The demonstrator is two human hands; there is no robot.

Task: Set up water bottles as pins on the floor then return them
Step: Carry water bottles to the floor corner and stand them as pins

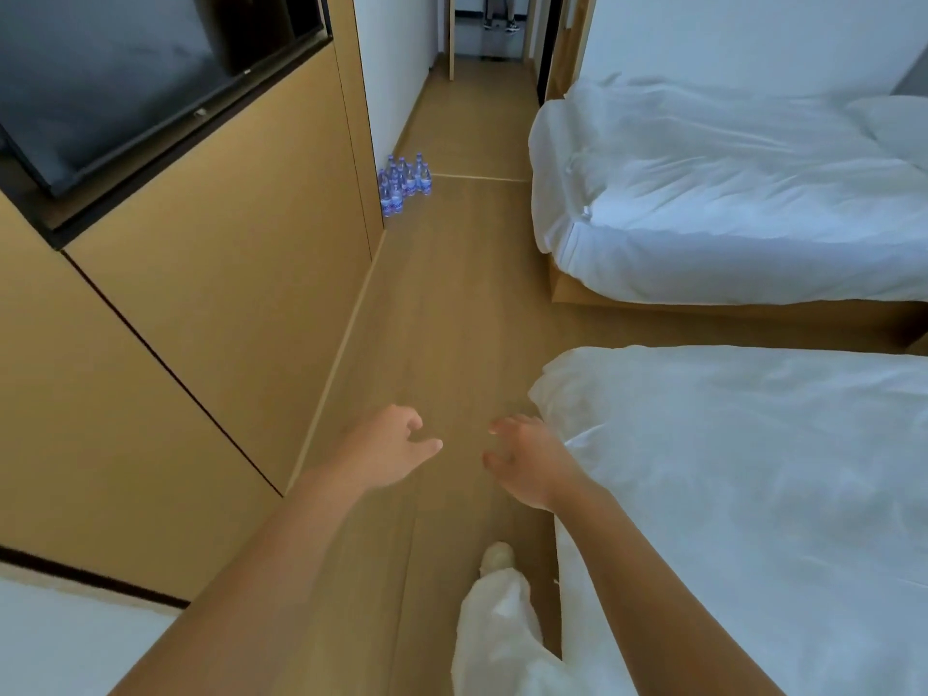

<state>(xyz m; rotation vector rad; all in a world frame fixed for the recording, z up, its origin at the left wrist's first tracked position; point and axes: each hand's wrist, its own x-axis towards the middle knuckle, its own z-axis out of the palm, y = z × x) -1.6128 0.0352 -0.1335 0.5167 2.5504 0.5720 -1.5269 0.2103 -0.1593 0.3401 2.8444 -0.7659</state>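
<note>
Several clear water bottles [403, 182] with blue labels stand upright in a tight cluster on the wooden floor [442, 303], far ahead by the corner of the wall panel. My left hand [389, 452] and my right hand [525, 459] reach forward side by side over the floor, well short of the bottles. Their fingers are loosely curled and neither hand holds anything.
A wood-panelled wall [211, 273] with a dark screen [125, 77] runs along the left. Two beds with white duvets [743, 203] [753, 494] line the right. A corridor [477, 118] leads ahead, where a person's legs [499, 12] stand. My white trouser leg [502, 620] shows below.
</note>
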